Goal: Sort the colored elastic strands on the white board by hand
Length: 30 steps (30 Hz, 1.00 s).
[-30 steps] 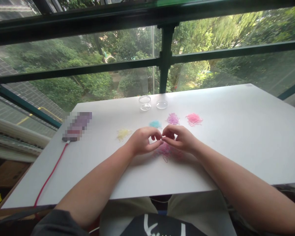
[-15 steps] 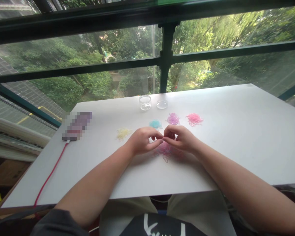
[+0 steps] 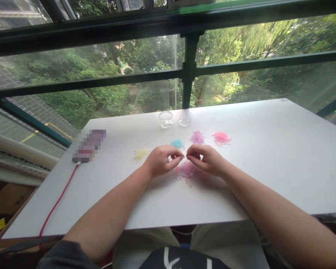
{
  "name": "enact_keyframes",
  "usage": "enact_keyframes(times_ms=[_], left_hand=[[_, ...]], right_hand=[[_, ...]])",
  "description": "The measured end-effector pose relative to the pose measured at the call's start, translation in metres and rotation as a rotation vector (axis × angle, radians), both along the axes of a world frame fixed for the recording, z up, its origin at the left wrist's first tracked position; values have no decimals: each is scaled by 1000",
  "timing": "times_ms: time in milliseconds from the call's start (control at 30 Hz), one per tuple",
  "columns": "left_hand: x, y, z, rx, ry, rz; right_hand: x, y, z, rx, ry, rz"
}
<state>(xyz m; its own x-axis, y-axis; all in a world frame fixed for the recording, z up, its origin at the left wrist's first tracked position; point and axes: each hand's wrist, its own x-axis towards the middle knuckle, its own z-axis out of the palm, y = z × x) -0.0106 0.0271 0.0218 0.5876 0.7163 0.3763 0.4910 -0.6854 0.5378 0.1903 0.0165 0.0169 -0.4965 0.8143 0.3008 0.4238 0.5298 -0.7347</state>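
Note:
My left hand (image 3: 162, 160) and my right hand (image 3: 205, 158) meet above a mixed pile of small rubber bands (image 3: 188, 172), mostly pink and purple. Thumb and forefinger of each are pinched together. A faint, tiny strand, seemingly a rubber band (image 3: 185, 156), spans the narrow gap between the fingertips; its colour is unclear. Behind the hands lie sorted piles: blue bands (image 3: 177, 143), purple bands (image 3: 197, 137) and pink bands (image 3: 221, 138). Yellow bands (image 3: 140, 154) lie left of my left hand.
A clear round container (image 3: 165, 120) stands at the far edge of the white table (image 3: 268, 157), with a clear lid (image 3: 184, 121) beside it. At the left lies a blurred-out device (image 3: 89, 145) with a red cable (image 3: 58, 198). Windows rise behind the table.
The fingertips have parted slightly, and a thin strand shows between them. The view has tilted up a little; the piles have stayed in place.

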Motion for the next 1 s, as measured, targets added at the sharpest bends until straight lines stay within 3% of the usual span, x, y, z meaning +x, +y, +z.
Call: enact_keyframes(times_ms=[567,800,1000], left_hand=[[-4,26,-13,124,210,314],[-11,19,-7,105,188,334],[-9,9,1,-28,212,178]], right_hand=[[10,8,1,13,-186,-218],[25,14,1,38,-296,-189],[38,15,8,-58,-398,-80]])
